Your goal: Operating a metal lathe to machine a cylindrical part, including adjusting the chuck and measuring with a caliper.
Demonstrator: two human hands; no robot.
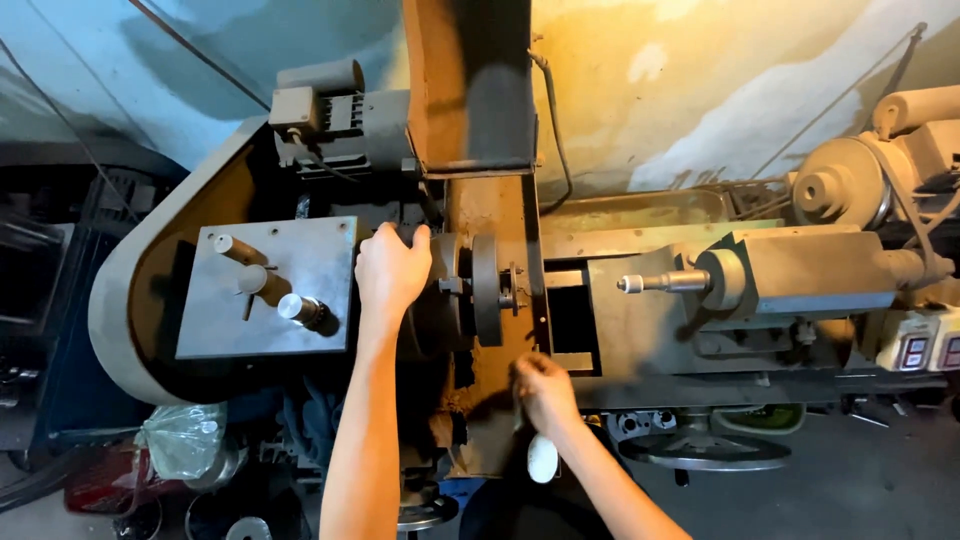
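I look down on an old rusty lathe. My left hand (pixel 392 268) lies curled over the top of the round dark chuck (pixel 440 300), gripping it. Right of it is a grey face plate (pixel 487 288) with a small fitting at its centre. My right hand (pixel 543 390) is lower, fingers closed on a control at the front of the lathe bed; what it grips is hidden. A white knob-shaped thing (pixel 542 458) hangs just below that wrist. The tailstock (pixel 790 270) with its pointed spindle (pixel 655 283) faces the chuck from the right, apart from it.
A grey headstock plate (pixel 265 290) with several lever handles sits left of the chuck. A motor (pixel 340 115) stands behind it. A handwheel (pixel 705 450) hangs under the bed. A clear plastic bag (pixel 185 440) and clutter lie at the lower left. Switch boxes (pixel 925 350) are at the right.
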